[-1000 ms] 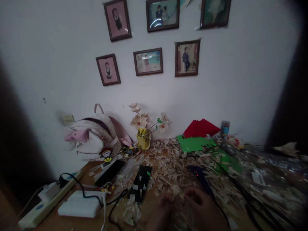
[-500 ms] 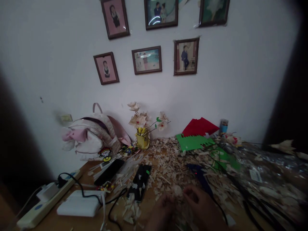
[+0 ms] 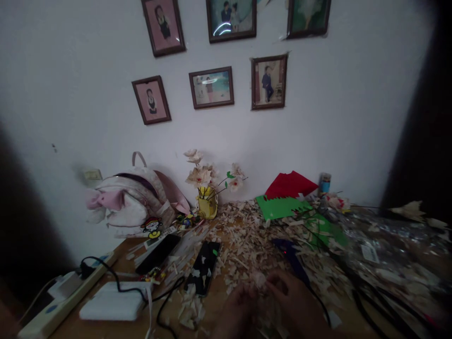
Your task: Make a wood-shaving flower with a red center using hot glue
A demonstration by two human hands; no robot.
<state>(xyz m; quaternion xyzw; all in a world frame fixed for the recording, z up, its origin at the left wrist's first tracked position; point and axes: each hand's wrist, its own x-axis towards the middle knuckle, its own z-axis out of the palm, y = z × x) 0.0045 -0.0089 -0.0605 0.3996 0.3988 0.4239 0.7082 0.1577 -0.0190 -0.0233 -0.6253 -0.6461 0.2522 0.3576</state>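
Low in the view, my left hand [image 3: 238,303] and my right hand [image 3: 291,294] face each other over a wooden table, both dim. The fingers of my left hand are curled together; whatever lies in them cannot be made out. My right thumb and forefinger pinch at the edge of a pale, thin, petal-like piece [image 3: 259,278] between the hands. Just beyond my right hand lies a dark blue glue gun [image 3: 294,261] with a small red light. Pale scraps [image 3: 243,245] are strewn all around and under the hands.
Left stand a white power strip [image 3: 67,301], a white box-like device [image 3: 111,301], a black phone [image 3: 158,253] and a scrap-covered dark phone [image 3: 203,268]. Behind are a backpack [image 3: 130,202], a yellow vase [image 3: 207,207] of pale flowers, green sheets [image 3: 278,207] and red paper [image 3: 291,185]. Clear plastic [image 3: 374,245] and dark stems lie right.
The whole scene has shifted slightly left as the head turned. My hands have barely moved; the pale piece now sits against the right fingertips.
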